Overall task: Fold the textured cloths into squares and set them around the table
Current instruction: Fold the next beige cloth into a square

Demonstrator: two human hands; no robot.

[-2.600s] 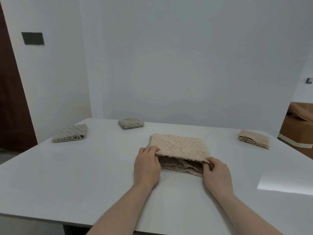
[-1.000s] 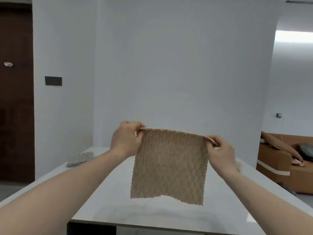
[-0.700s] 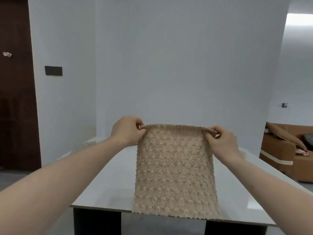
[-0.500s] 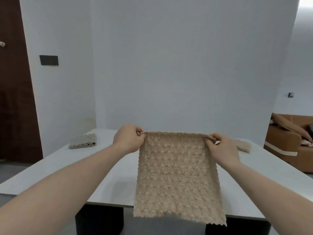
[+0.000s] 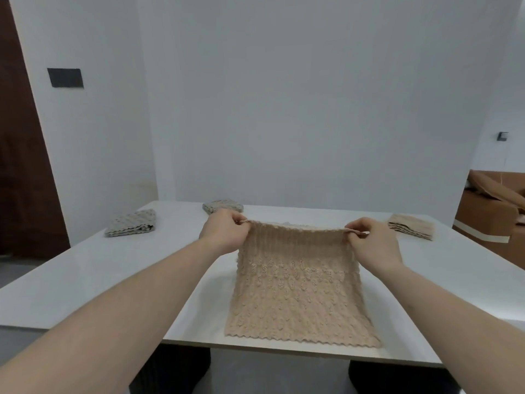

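A beige textured cloth (image 5: 298, 291) is spread open, its near zigzag edge lying on the white table (image 5: 85, 280) by the front edge. My left hand (image 5: 224, 233) pinches its far left corner and my right hand (image 5: 372, 240) pinches its far right corner, holding that far edge a little above the table. A folded grey cloth (image 5: 131, 226) lies at the left side, another folded grey cloth (image 5: 223, 206) at the far edge, and a folded beige cloth (image 5: 412, 229) at the far right.
A white wall stands right behind the table. A dark door (image 5: 20, 166) is at the left, and a brown sofa (image 5: 491, 217) at the right. Dark table legs (image 5: 170, 371) show below the front edge.
The cloth was lifted off the table, unfolded and hung in the air; now it has come down, with its lower part laid flat on the table near the front edge.
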